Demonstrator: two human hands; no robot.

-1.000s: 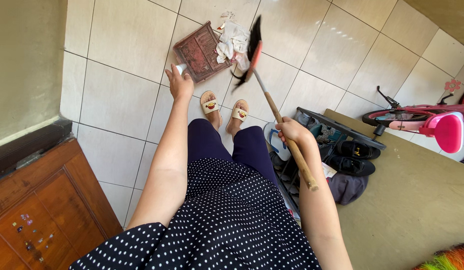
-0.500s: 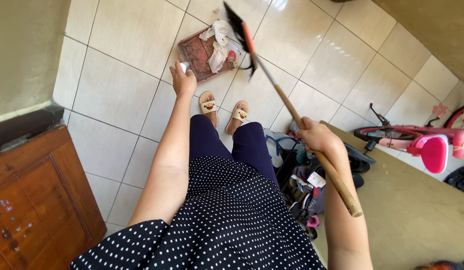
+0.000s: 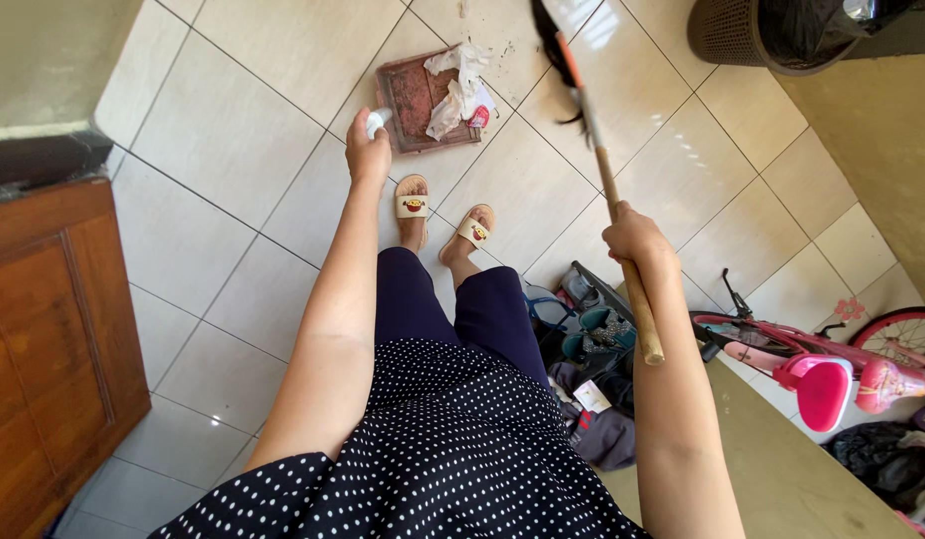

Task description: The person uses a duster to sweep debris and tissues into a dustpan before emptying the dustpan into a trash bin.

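Where dustpan [image 3: 415, 100] rests: glossy cream floor tiles [image 3: 243, 130], wooden cabinet [image 3: 43, 329] beside.

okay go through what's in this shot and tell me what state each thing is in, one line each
left hand: closed on the dustpan's white handle.
right hand: closed around the broom's wooden handle.
dustpan: flat on the tiled floor, holding crumpled white paper.
broom: tilted, bristles off the pan.
bin: open, dark liner inside.
pink bicycle: upright by the wall.
sandals: worn on both feet.
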